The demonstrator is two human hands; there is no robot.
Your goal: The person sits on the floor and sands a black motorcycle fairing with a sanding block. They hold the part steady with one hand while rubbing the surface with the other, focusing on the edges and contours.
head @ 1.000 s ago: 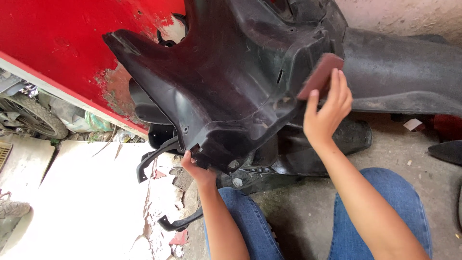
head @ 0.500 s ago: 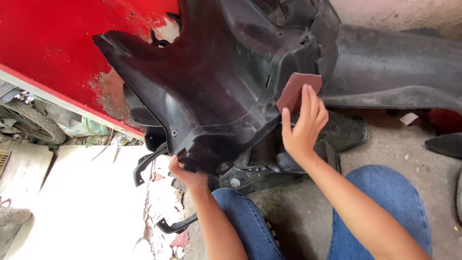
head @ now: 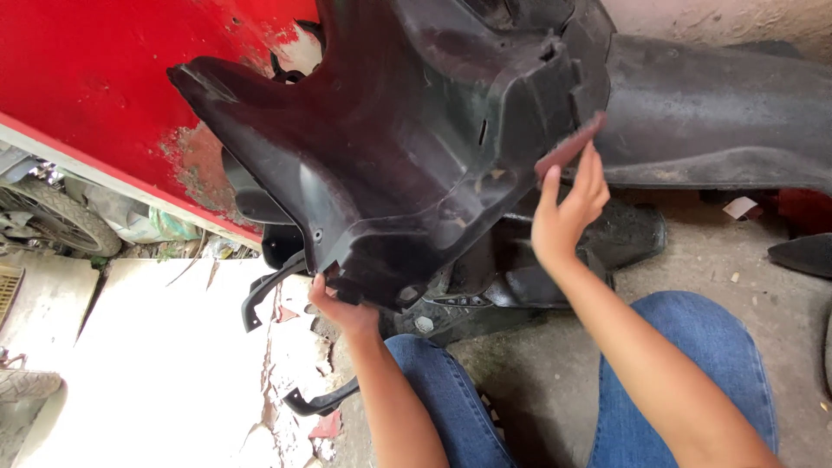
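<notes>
A large black plastic body panel (head: pixel 407 165), dusty and moulded with ribs, is held up in front of me. My left hand (head: pixel 340 308) grips its lower edge from underneath. My right hand (head: pixel 568 212) presses a small reddish-brown sheet of sandpaper (head: pixel 570 146) against the panel's right edge, fingers flat behind it. My knees in blue jeans (head: pixel 693 364) are below.
A red painted metal panel (head: pixel 104 78) with chipped paint stands at the left. A long black plastic fairing (head: pixel 728 113) lies at the right, with smaller black parts (head: pixel 555 269) on the concrete floor beneath. A tyre (head: pixel 52 221) lies at far left, and broken black strips (head: pixel 316 400) by a pale slab.
My right hand with the sandpaper slid down and left across the panel, then back up to its right edge. The left hand has kept its grip on the lower edge.
</notes>
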